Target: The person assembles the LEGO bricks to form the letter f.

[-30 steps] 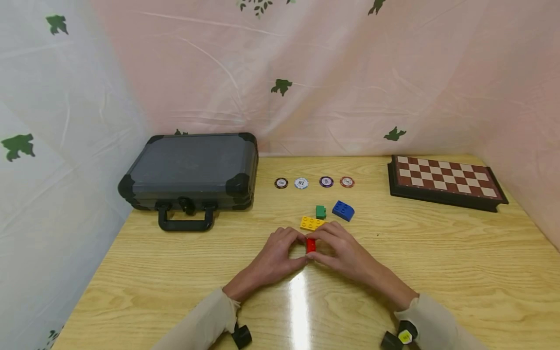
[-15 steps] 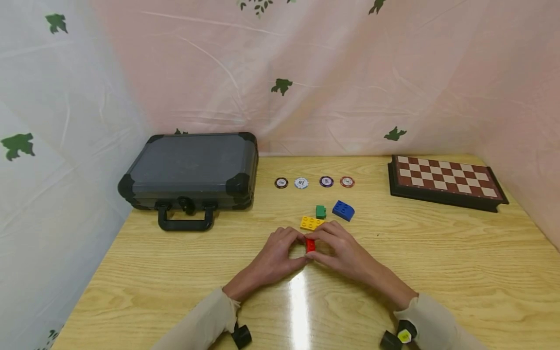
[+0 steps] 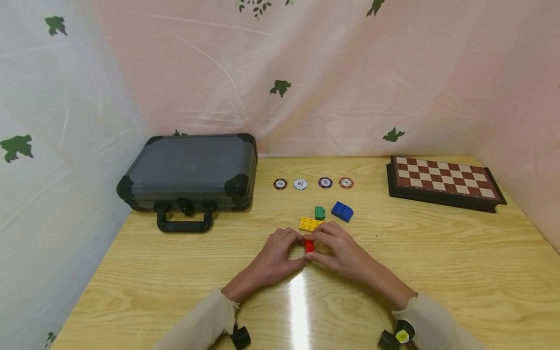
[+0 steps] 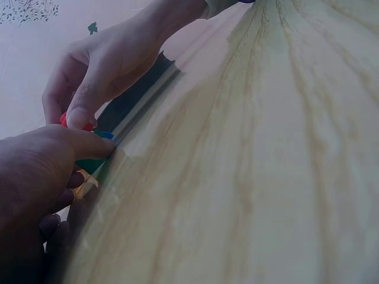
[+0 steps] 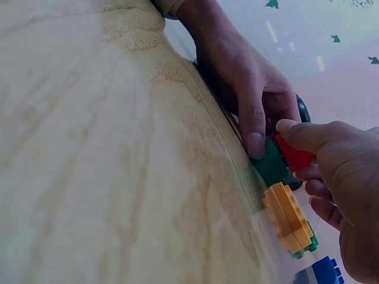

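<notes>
Over the front middle of the table, my two hands meet at a pair of toy building bricks. My right hand (image 3: 343, 250) pinches a red brick (image 3: 309, 246) between thumb and fingers. Under it, in the right wrist view, a green brick (image 5: 270, 162) is pinched by my left hand (image 3: 275, 257); the red one lies right against its studded side. From above, the red brick hides the green one. Just beyond my fingertips lie a yellow brick (image 3: 309, 223), a small green brick (image 3: 320, 213) and a blue brick (image 3: 342, 211) with a rounded end.
Several poker chips stand in a row behind the bricks, among them a white chip (image 3: 300, 183). A grey hard case (image 3: 192, 165) with a black handle lies at the back left. At the back right is a folded chessboard (image 3: 446, 180). A leaf-patterned cloth (image 3: 332, 97) hangs behind the table.
</notes>
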`<action>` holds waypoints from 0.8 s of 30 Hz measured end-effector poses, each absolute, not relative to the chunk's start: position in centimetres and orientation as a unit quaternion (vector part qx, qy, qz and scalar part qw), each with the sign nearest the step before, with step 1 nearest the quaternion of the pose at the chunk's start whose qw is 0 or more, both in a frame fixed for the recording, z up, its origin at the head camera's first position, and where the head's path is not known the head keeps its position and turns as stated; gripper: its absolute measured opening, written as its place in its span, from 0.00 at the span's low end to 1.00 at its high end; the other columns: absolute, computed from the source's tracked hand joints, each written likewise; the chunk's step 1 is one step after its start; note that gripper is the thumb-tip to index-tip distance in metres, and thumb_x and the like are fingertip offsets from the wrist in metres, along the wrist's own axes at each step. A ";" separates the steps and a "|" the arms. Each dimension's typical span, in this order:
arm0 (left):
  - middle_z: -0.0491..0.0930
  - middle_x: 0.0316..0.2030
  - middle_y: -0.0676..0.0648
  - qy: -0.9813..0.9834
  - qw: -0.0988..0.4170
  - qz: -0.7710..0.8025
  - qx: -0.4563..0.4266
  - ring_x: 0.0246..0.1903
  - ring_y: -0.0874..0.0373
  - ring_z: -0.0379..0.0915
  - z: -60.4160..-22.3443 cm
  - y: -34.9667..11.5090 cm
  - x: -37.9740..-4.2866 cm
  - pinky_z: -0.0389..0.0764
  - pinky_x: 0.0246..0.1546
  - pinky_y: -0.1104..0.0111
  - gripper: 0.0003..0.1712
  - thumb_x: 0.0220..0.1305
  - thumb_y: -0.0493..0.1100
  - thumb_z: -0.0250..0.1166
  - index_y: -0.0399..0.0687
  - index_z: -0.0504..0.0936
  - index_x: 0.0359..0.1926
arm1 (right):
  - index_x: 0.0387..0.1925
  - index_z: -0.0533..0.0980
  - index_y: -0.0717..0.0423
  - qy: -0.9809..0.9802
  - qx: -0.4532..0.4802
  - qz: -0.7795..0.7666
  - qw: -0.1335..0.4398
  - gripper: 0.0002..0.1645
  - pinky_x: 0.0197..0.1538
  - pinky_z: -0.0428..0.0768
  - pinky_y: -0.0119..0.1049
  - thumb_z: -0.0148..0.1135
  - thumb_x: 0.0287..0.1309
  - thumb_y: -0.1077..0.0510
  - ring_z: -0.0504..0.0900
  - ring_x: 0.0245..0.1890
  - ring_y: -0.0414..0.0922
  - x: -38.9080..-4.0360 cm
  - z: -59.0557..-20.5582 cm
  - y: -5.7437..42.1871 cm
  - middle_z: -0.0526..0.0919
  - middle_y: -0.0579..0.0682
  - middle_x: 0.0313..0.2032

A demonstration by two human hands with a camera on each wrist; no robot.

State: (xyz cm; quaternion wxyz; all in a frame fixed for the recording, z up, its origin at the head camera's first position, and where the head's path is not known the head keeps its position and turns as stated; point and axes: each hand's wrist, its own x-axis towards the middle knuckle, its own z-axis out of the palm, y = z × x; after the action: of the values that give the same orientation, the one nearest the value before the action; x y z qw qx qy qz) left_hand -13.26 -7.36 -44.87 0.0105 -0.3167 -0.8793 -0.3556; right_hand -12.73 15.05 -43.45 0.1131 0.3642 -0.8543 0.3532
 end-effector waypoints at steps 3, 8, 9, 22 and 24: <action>0.81 0.46 0.52 -0.881 0.011 -0.352 -0.317 0.45 0.56 0.71 -45.0 -7.4 -13.2 0.72 0.53 0.57 0.17 0.65 0.50 0.74 0.49 0.82 0.49 | 0.52 0.85 0.55 -0.856 0.365 0.350 0.111 0.21 0.48 0.78 0.41 0.77 0.58 0.53 0.74 0.47 0.40 -12.7 -43.6 15.0 0.81 0.42 0.46; 0.81 0.47 0.51 -0.884 0.007 -0.345 -0.316 0.46 0.55 0.72 -45.0 -7.4 -13.2 0.72 0.53 0.56 0.17 0.65 0.49 0.74 0.48 0.82 0.50 | 0.52 0.85 0.55 -0.853 0.368 0.354 0.109 0.20 0.48 0.78 0.40 0.77 0.59 0.53 0.74 0.47 0.40 -12.8 -43.7 15.0 0.81 0.42 0.47; 0.81 0.47 0.52 -0.884 0.006 -0.345 -0.315 0.46 0.55 0.72 -44.9 -7.4 -13.2 0.72 0.54 0.56 0.17 0.65 0.49 0.74 0.48 0.82 0.50 | 0.51 0.85 0.55 -0.852 0.368 0.356 0.108 0.20 0.47 0.78 0.40 0.77 0.58 0.54 0.74 0.47 0.40 -12.9 -43.7 15.0 0.81 0.42 0.46; 0.80 0.47 0.52 -0.887 -0.003 -0.342 -0.312 0.46 0.56 0.70 -44.9 -7.2 -13.2 0.70 0.54 0.56 0.19 0.65 0.49 0.74 0.48 0.82 0.53 | 0.50 0.86 0.58 -0.849 0.357 0.380 0.079 0.18 0.48 0.80 0.41 0.77 0.58 0.59 0.77 0.47 0.43 -13.0 -43.4 15.0 0.82 0.46 0.47; 0.80 0.47 0.53 -0.887 -0.003 -0.342 -0.311 0.46 0.56 0.70 -44.9 -7.2 -13.2 0.70 0.54 0.56 0.19 0.65 0.49 0.74 0.48 0.82 0.53 | 0.50 0.86 0.58 -0.848 0.356 0.384 0.076 0.18 0.48 0.80 0.41 0.77 0.58 0.59 0.77 0.46 0.43 -13.1 -43.5 15.0 0.82 0.46 0.47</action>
State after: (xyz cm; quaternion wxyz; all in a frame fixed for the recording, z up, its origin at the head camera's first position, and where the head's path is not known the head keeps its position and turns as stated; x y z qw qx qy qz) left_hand -13.22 -7.25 -44.85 -0.0032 -0.3112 -0.8868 -0.3417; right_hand -13.06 15.04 -43.46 0.0762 0.3562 -0.8483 0.3843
